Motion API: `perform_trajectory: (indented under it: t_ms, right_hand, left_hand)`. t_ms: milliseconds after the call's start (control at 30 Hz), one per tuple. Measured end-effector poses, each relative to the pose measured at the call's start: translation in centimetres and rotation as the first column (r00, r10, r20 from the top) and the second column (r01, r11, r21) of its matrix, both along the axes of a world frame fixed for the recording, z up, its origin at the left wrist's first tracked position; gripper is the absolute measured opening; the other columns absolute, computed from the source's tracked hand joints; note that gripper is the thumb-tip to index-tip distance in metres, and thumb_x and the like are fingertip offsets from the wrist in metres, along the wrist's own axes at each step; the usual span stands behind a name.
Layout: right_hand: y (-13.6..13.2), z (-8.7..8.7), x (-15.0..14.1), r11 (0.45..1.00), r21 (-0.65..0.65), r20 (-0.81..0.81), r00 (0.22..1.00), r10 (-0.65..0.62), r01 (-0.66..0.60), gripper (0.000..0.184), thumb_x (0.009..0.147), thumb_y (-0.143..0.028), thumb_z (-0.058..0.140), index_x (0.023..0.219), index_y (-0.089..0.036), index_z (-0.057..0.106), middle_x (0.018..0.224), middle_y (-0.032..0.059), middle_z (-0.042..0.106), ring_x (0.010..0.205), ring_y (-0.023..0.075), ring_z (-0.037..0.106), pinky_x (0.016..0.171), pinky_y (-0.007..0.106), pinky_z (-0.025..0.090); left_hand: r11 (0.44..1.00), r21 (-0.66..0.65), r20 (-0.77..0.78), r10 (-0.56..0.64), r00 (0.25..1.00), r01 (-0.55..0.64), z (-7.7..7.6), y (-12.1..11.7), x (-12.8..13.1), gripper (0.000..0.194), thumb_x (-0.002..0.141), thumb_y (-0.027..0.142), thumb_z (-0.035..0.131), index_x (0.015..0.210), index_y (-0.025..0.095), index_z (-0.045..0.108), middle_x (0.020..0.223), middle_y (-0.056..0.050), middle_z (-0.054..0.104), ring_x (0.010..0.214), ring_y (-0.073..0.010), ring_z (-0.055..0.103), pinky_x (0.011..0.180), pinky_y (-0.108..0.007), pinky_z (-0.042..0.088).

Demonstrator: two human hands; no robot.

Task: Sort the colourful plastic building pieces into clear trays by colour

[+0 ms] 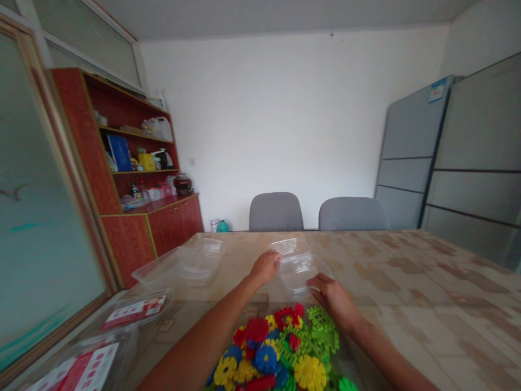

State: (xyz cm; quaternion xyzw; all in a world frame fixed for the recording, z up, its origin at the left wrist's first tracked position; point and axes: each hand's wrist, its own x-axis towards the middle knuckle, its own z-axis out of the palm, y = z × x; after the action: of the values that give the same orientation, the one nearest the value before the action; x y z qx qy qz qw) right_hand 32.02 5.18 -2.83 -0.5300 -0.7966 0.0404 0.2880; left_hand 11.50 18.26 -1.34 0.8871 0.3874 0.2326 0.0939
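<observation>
A clear plastic container [296, 277] stands on the table in front of me, just beyond a heap of toy pieces. My left hand [266, 266] pinches its left rim. At the near right corner, my right hand [325, 288] has its fingers curled over the edge. Between my forearms lies the pile of plastic interlocking toy pieces, with a yellow flower-shaped piece [310, 372], a blue one [266, 358], a red one [257, 329] and several lime-green ones [323, 334]. The bottom of the heap is cut off by the frame.
Another clear container [203, 263] with a flap folded out sits at the back left of the table [391, 304]. Two clear packages with red-and-white labels [136, 312] lie at the near left. Grey chairs [277, 212] stand behind the far edge.
</observation>
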Motion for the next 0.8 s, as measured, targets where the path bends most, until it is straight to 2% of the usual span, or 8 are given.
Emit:
perform_trajectory:
  t_ms: [200, 367, 533, 667, 800]
  right_hand:
    - [-0.1, 0.5, -0.1, 0.999, 0.046, -0.041, 0.999, -0.007, 0.009, 0.022, 0.091, -0.020, 0.047, 0.098, -0.021, 0.068, 0.096, 0.0067, 0.067, 0.088, 0.0188, 0.065, 0.079, 0.026, 0.049]
    - [0.1, 1.0, 1.1, 0.982, 0.095, -0.077, 0.984, -0.158, 0.165, 0.031, 0.095, -0.025, 0.037, 0.097, -0.019, 0.067, 0.096, 0.0094, 0.068, 0.089, 0.0212, 0.066, 0.081, 0.030, 0.048]
    - [0.3, 0.5, 1.7, 0.959, 0.104, -0.055, 0.964, -0.259, 0.264, 0.030, 0.093, -0.024, 0.038, 0.088, -0.020, 0.068, 0.093, 0.0099, 0.070, 0.089, 0.0230, 0.067, 0.080, 0.031, 0.048]
    - [0.3, 0.3, 1.8, 0.952, 0.106, -0.036, 0.957, -0.286, 0.288, 0.028, 0.091, -0.024, 0.041, 0.083, -0.022, 0.068, 0.091, 0.0076, 0.072, 0.087, 0.0220, 0.068, 0.076, 0.028, 0.048]
    - [0.2, 0.6, 2.2, 0.949, 0.116, -0.048, 0.956, -0.288, 0.292, 0.030, 0.092, -0.026, 0.039, 0.088, -0.021, 0.068, 0.092, 0.0083, 0.072, 0.087, 0.0228, 0.068, 0.076, 0.029, 0.048]
  left_hand:
    - [0.999, -0.007, -0.005, -0.053, 0.999, 0.053, -0.3, 0.7, 0.3, 0.028, 0.092, 0.030, 0.056, 0.116, 0.015, 0.056, 0.117, -0.009, 0.059, 0.099, -0.0221, 0.060, 0.083, -0.042, 0.052]
    - [0.995, -0.022, -0.005, -0.101, 0.995, 0.100, -0.3, 1.6, 0.6, 0.028, 0.092, 0.030, 0.056, 0.116, 0.015, 0.056, 0.116, -0.009, 0.059, 0.097, -0.0217, 0.061, 0.082, -0.042, 0.052]
    - [0.992, -0.013, 0.000, -0.128, 0.992, 0.128, -0.1, 1.6, 1.1, 0.027, 0.093, 0.030, 0.056, 0.116, 0.016, 0.057, 0.116, -0.008, 0.059, 0.097, -0.0213, 0.061, 0.082, -0.041, 0.052]
    - [0.996, 0.037, 0.026, -0.078, 0.997, 0.077, 0.1, 0.8, 1.2, 0.026, 0.093, 0.029, 0.055, 0.115, 0.016, 0.057, 0.118, -0.009, 0.058, 0.101, -0.0220, 0.060, 0.085, -0.043, 0.051]
    - [0.995, 0.097, 0.067, 0.017, 0.998, -0.024, 0.3, -1.1, 0.0, 0.026, 0.093, 0.028, 0.056, 0.115, 0.016, 0.057, 0.119, -0.009, 0.058, 0.101, -0.0220, 0.060, 0.085, -0.043, 0.051]
